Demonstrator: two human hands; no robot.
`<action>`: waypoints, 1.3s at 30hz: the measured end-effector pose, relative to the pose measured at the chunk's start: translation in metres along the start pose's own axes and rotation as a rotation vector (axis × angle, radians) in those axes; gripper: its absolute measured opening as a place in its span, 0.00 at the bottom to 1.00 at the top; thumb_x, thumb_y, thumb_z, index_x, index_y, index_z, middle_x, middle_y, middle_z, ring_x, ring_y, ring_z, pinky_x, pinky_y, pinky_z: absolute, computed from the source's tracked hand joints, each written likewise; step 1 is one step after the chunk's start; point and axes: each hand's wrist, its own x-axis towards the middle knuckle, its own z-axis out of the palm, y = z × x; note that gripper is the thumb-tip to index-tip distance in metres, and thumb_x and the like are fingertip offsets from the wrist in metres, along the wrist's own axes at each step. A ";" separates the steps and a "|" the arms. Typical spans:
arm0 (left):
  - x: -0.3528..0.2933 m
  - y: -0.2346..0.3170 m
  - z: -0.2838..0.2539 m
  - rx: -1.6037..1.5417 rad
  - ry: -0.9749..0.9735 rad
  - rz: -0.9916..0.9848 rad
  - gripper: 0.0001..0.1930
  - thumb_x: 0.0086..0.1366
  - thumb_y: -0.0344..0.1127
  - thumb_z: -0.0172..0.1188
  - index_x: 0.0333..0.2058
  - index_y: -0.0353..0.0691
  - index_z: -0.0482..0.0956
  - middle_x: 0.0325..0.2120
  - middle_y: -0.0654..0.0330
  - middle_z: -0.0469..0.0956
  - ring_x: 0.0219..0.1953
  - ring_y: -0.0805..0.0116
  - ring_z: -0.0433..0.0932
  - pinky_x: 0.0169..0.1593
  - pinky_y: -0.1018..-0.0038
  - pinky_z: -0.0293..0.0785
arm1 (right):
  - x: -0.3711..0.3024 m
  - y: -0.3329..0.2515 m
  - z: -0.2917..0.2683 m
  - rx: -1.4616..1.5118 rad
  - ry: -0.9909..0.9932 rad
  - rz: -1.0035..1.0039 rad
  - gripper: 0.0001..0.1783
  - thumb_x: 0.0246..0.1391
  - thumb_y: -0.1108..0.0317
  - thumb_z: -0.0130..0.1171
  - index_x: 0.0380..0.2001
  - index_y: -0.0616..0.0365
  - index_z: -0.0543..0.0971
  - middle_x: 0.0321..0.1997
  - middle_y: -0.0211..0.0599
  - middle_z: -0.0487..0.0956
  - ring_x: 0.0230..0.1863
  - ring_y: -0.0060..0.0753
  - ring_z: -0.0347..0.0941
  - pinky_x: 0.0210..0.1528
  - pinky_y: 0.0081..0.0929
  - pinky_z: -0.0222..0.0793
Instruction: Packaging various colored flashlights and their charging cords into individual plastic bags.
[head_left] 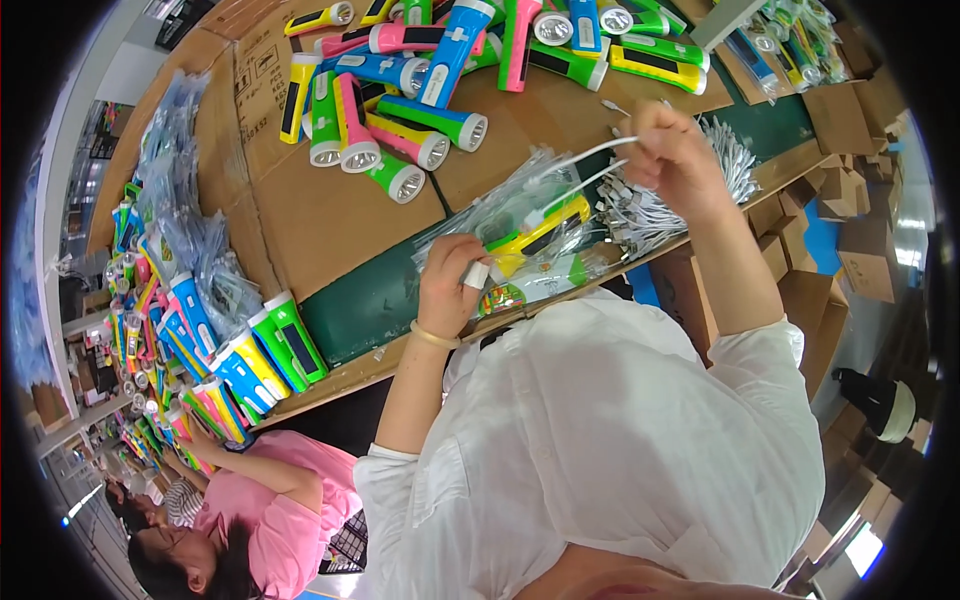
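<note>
My left hand point(450, 285) is closed around the white end of a yellow and green flashlight point(540, 238). The flashlight slants up to the right over clear plastic bags point(465, 232) at the table's near edge. Raised above it on the right, my right hand point(672, 155) pinches a white charging cable point(598, 150). One end of the cable hangs toward the flashlight's body; whether its plug touches cannot be told. A pile of similar white cables point(645, 215) lies just below my right hand. A printed clear bag point(545, 282) rests beside the flashlight on its near side.
Many-coloured flashlights point(400, 125) are heaped on cardboard point(290, 200) at the back. More flashlights point(285, 340) and a heap of plastic bags point(190, 200) lie to the left. A co-worker in pink point(285, 480) sits at the lower left. Cardboard boxes point(865, 250) stand at the right.
</note>
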 end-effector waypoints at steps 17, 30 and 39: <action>-0.019 0.015 -0.009 -0.005 0.126 -0.344 0.08 0.58 0.21 0.64 0.37 0.35 0.80 0.36 0.52 0.81 0.37 0.54 0.80 0.43 0.67 0.77 | 0.031 0.073 0.028 -1.199 -0.543 0.035 0.09 0.56 0.67 0.64 0.29 0.61 0.77 0.26 0.41 0.75 0.28 0.39 0.73 0.32 0.35 0.68; -0.017 0.033 -0.012 -0.009 0.192 -0.222 0.09 0.56 0.19 0.63 0.37 0.36 0.82 0.35 0.53 0.83 0.37 0.54 0.82 0.43 0.68 0.78 | 0.040 0.116 0.061 -1.101 -0.589 -0.125 0.10 0.56 0.62 0.66 0.35 0.56 0.81 0.30 0.39 0.80 0.32 0.48 0.78 0.33 0.39 0.72; -0.039 0.021 -0.027 -0.098 0.177 -0.472 0.06 0.59 0.21 0.64 0.36 0.35 0.83 0.34 0.55 0.83 0.34 0.62 0.80 0.43 0.72 0.77 | 0.017 0.075 -0.016 -1.429 -0.422 -0.328 0.08 0.49 0.67 0.69 0.29 0.57 0.81 0.33 0.37 0.75 0.38 0.46 0.74 0.39 0.39 0.73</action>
